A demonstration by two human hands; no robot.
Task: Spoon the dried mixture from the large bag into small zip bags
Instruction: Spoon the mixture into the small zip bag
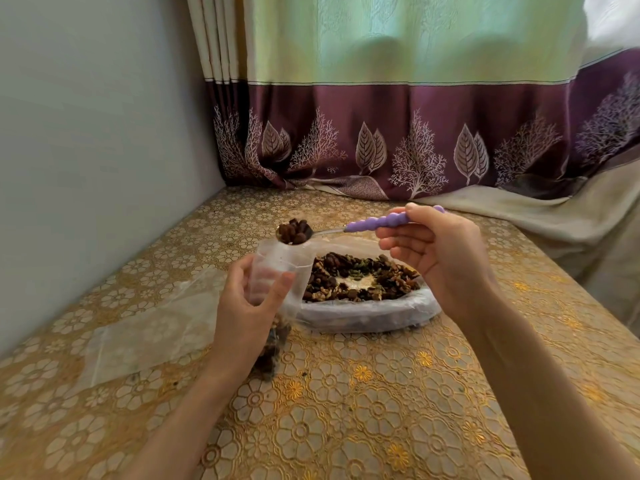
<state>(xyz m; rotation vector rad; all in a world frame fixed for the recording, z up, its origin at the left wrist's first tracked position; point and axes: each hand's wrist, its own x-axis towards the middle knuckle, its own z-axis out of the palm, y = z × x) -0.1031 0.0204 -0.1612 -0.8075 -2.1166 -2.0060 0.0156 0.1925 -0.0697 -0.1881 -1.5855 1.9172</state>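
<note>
Two hands up: left hand (242, 306) grips open zip bag (280, 268), mix in its bottom. Right hand (433, 251) pinches spoon (346, 228), heaped, over bag mouth. Big bag (363, 306) lies open just behind on table (381, 410).

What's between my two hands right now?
In the head view, the large bag of dried mixture lies between the left hand and right hand.

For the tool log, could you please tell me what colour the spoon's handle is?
The spoon handle is purple with a beaded shape, seen in the head view.
</note>
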